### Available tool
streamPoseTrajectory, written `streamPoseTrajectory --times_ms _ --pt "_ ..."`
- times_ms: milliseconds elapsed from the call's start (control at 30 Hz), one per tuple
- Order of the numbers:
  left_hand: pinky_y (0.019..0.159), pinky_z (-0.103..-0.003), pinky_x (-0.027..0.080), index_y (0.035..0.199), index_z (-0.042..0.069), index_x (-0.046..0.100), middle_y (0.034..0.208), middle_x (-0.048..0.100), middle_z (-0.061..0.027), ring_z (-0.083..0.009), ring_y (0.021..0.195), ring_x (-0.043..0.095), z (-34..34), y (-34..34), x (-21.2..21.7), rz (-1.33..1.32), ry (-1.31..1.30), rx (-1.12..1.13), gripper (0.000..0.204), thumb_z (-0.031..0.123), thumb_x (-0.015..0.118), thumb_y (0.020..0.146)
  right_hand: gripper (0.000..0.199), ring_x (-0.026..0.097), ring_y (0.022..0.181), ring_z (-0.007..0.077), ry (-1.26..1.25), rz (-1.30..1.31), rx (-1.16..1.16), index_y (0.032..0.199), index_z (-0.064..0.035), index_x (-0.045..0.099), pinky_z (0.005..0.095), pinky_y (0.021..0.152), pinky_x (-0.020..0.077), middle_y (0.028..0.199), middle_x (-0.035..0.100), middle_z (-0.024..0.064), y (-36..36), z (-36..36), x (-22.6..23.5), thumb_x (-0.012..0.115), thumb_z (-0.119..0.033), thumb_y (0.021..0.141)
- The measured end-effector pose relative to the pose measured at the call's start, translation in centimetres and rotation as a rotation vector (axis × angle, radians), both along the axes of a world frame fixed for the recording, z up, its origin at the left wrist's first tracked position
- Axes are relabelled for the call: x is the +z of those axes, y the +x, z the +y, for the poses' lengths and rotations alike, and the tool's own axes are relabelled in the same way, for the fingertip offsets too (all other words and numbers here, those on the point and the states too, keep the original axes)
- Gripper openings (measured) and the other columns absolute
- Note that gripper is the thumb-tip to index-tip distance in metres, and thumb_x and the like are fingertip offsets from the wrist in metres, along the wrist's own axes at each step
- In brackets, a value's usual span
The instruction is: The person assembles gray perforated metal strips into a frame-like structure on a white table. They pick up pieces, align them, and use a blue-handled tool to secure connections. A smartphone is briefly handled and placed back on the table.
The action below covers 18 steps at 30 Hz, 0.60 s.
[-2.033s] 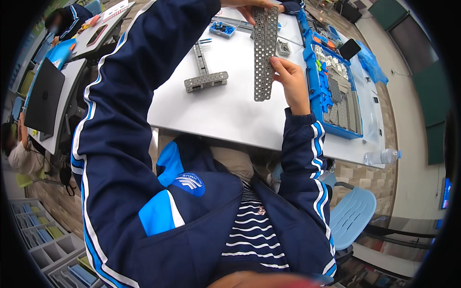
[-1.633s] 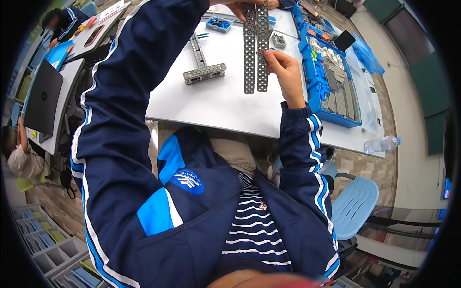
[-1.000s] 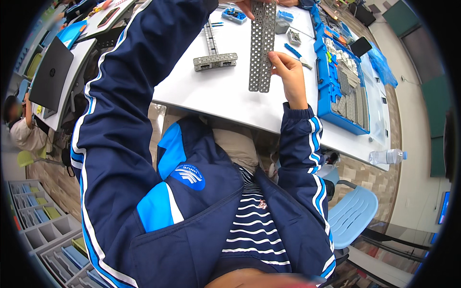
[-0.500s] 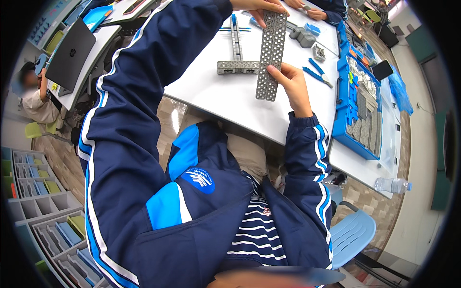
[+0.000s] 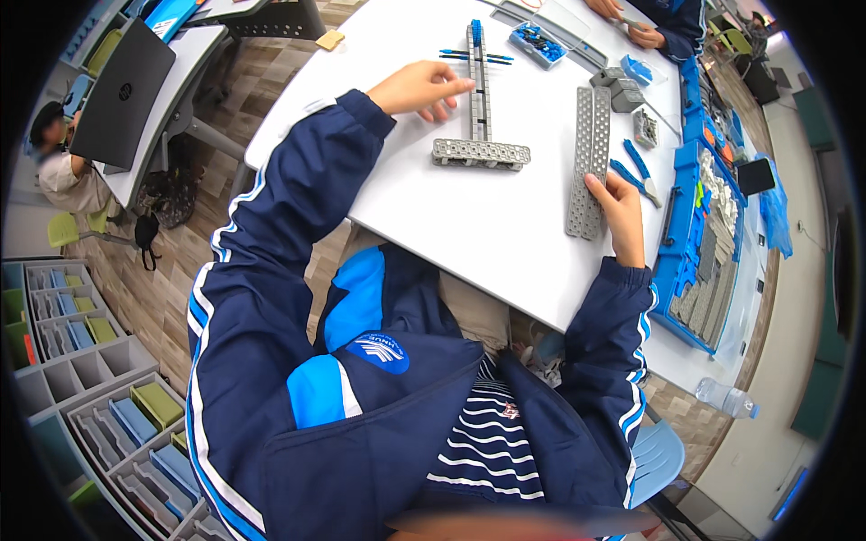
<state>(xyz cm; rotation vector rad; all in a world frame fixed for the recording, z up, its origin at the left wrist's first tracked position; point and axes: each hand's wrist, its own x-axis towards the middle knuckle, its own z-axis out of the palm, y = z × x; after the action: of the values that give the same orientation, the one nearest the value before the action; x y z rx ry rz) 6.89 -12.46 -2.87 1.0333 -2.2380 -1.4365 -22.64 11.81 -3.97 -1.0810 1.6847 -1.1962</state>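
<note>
My left hand is open, its fingers stretched out beside the upright bar of a grey T-shaped assembly. That assembly has a perforated crosspiece at its near end, a blue part at its far end and thin blue-and-black rods across the bar. Whether my fingertips touch the bar I cannot tell. At the right, my right hand grips the near part of a pair of long grey perforated plates, side by side, with the thumb on top. Blue-handled pliers lie just right of the plates.
A blue case full of grey building parts stands along the right. Beyond the plates are grey blocks and small trays of parts, including a blue-filled box. Another person's hands work at the far edge.
My left hand has let go of the plates and come back to the T-shaped assembly. My right hand has lowered the plates to the right. The view has shifted.
</note>
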Motion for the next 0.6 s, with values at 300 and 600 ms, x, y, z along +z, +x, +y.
streamPoseTrajectory --times_ms 300,600 --pt "0.054 -0.023 0.055 0.090 0.002 0.064 0.081 0.067 -0.0105 -0.0158 0.061 0.069 0.1 -1.8 -1.6 -0.049 0.149 -0.053 0.043 0.044 0.061 0.096 0.030 0.056 0.070 0.0053 0.057 0.228 -0.130 0.099 0.0063 0.070 0.0210 0.062 0.0431 0.080 0.066 0.0013 1.0 -0.6 -1.0 0.071 -0.022 0.091" --pt "0.076 -0.032 0.060 0.115 0.006 0.054 0.102 0.068 -0.0082 -0.0209 0.086 0.073 -0.8 0.4 -0.1 0.238 0.311 -0.177 0.026 0.026 0.039 0.105 0.023 0.044 0.064 0.0066 0.012 0.554 -0.134 0.100 0.0021 0.068 0.0221 0.056 0.0340 0.075 0.059 0.0014 2.6 -0.9 -0.6 0.072 -0.017 0.089"
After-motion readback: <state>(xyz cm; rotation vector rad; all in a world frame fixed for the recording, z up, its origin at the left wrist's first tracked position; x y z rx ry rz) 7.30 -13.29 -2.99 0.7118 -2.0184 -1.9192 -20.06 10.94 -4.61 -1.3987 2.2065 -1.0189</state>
